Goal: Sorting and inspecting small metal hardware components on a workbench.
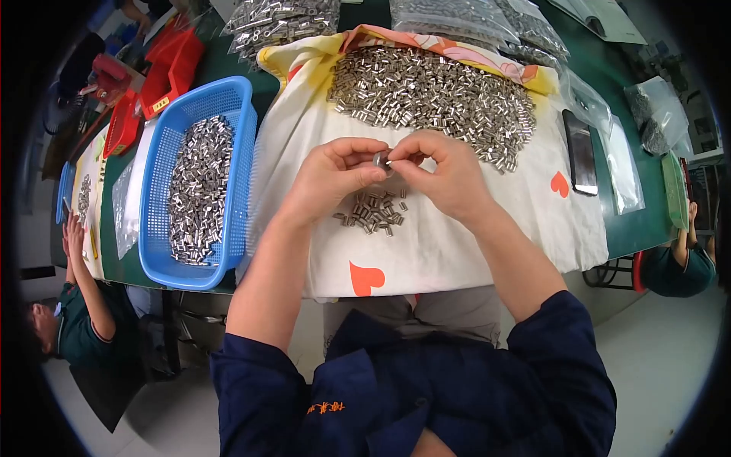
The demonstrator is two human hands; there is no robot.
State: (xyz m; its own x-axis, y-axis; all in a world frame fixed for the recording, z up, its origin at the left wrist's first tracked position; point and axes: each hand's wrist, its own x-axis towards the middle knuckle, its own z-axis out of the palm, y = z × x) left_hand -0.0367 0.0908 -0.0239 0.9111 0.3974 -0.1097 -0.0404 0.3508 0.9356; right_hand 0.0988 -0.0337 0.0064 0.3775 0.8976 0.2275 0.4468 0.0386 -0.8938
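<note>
My left hand (335, 171) is closed, with a small round grey metal piece (380, 159) pinched between thumb and fingers. Just to its right, my right hand (448, 174) is closed too, thumb against forefinger at a tiny bright metal piece, its shape mostly hidden by the fingertips. The two hands almost meet above the cloth. Below them lies a small pile of short metal cylinders (375, 212). Beyond them spreads a large heap of similar cylinders (442, 87) on the white cloth (464, 255), which is printed with red hearts.
A blue basket (245, 175) holding many metal cylinders (199, 190) stands at the left. Red bins (171, 57) are behind it. A phone (581, 152) lies at the right. Clear bags of metal parts (282, 27) line the back. Other people sit at both sides.
</note>
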